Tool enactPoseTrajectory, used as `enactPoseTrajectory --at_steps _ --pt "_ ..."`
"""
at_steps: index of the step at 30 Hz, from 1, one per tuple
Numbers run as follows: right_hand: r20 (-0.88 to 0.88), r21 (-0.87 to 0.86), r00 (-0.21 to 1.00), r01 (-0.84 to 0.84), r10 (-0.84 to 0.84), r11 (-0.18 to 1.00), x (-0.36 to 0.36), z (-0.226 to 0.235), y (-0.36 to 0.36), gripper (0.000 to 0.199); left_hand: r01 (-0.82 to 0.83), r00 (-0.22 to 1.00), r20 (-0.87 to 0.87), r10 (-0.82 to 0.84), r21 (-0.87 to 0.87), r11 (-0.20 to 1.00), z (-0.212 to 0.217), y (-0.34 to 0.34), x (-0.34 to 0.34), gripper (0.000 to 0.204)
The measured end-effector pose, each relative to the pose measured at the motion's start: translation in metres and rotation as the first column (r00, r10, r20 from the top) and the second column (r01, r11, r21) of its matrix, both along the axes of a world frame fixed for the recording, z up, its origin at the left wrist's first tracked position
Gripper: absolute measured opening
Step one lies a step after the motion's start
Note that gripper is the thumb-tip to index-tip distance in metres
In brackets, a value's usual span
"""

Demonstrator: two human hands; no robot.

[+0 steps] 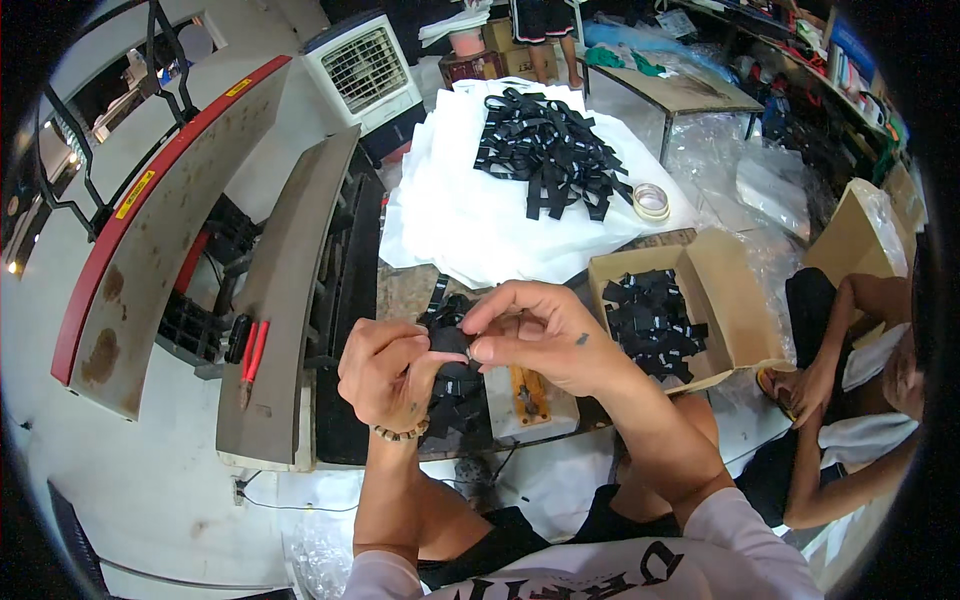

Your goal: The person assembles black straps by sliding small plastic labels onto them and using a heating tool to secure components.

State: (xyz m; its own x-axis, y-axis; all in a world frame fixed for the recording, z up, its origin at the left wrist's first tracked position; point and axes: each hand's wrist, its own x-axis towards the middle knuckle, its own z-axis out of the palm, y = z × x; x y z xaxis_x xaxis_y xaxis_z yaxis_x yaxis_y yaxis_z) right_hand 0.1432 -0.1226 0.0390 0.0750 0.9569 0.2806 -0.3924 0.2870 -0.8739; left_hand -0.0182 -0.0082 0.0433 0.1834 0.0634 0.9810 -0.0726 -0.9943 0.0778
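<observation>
Left hand (392, 372) and right hand (535, 335) pressed together at frame centre, fingertips of both pinching one small black fabric label (450, 342) directly above a dark heap of the same black labels (455, 395) on the worktop

Likely to slip from so shallow a pinch and vanish among identical pieces below (black on black, hard to pick out again)

At 6 o'clock, worktop edge right under the wrists, bare knees beneath; at 9 o'clock, tilted grey press plate (290, 300) close beside the left knuckles, little room there

At 3 o'clock, open cardboard box (725, 300) of black labels, its flap near the right forearm, easily knocked

At 12 o'clock, white sheets (460, 210) with tangled black strips (550, 150) and a tape roll (651, 201), freer room
</observation>
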Motion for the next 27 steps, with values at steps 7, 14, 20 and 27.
enactPoseTrajectory --at_steps 7,14,20,27 --pt "0.157 0.045 0.972 0.168 -0.173 0.985 0.008 0.009 -0.006 0.019 0.354 0.877 -0.002 -0.480 -0.674 0.649 0.001 0.004 -0.004 0.030" --pt "0.279 0.111 0.932 0.208 -0.231 0.972 -0.001 0.006 -0.002 0.021 0.323 0.706 0.186 -0.683 -0.943 0.077 0.012 0.002 -0.016 0.025" --pt "0.388 0.084 0.876 0.277 -0.288 0.957 -0.007 0.001 0.003 0.019 0.145 0.755 -0.072 -0.651 -0.951 0.273 0.017 0.011 -0.021 0.024" --pt "0.442 0.024 0.854 0.295 -0.275 0.955 -0.007 -0.003 0.008 0.018 0.148 0.744 -0.028 -0.667 -0.967 0.206 0.010 0.019 -0.021 0.022"
